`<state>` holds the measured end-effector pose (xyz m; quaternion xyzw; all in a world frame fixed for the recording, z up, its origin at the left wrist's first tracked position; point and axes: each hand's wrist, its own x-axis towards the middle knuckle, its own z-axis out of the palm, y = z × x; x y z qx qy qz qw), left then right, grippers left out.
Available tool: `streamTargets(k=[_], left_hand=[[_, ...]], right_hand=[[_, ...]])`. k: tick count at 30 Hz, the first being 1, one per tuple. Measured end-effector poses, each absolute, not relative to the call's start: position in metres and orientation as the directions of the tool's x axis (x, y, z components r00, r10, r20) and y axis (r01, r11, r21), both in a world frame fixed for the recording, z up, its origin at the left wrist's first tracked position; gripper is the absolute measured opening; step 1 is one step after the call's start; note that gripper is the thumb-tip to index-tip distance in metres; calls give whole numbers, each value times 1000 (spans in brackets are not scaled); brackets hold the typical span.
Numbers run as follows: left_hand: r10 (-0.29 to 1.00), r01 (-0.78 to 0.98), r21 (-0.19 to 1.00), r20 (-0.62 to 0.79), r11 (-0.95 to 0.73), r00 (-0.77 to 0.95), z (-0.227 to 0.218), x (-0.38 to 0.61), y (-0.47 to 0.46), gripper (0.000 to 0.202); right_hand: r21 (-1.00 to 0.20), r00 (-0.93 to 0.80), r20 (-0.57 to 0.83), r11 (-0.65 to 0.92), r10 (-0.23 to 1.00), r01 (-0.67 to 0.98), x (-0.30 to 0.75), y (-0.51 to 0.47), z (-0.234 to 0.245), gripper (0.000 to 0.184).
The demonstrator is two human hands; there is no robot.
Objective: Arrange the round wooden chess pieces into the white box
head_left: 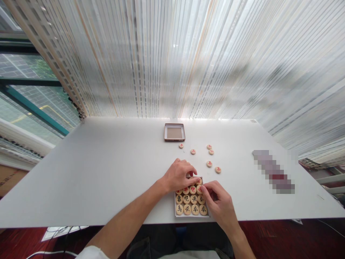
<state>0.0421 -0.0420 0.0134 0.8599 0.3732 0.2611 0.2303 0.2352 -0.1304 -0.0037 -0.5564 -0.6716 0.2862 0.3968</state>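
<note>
A shallow white box [176,214] at the table's near edge holds rows of round wooden chess discs [190,204] with black and red characters. My left hand [179,175] rests over the box's far end, fingers curled and pressed on the discs there. My right hand [219,201] lies over the box's right side, thumb and fingers pinched at a red-marked disc [199,188] in the upper row. Several loose red-marked discs [209,163] lie on the table beyond the box.
The white table [107,169] stretches wide on both sides. A small brown-rimmed box lid [174,132] sits at the far middle. A blurred-out object [273,172] lies at the right. Striped curtains hang behind; a window is at the left.
</note>
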Motion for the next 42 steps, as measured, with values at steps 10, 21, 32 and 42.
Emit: streamTargets(k=[10, 21, 32, 42], left_hand=[[765, 528, 583, 289, -617, 576, 19, 38, -42, 18], [775, 533, 569, 376, -626, 508, 19, 20, -31, 23], [858, 651, 560, 349, -513, 376, 10, 2, -14, 25], [867, 625, 602, 315, -497, 386, 6, 3, -13, 17]], right_hand=[[-807, -171, 202, 263, 964, 529, 233, -133, -3, 6], [-879, -83, 221, 235, 972, 415, 239, -130, -2, 13], [-881, -23, 361, 349, 932, 320, 272, -75, 26, 22], [-851, 55, 423, 376, 904, 368, 292, 41, 39, 38]])
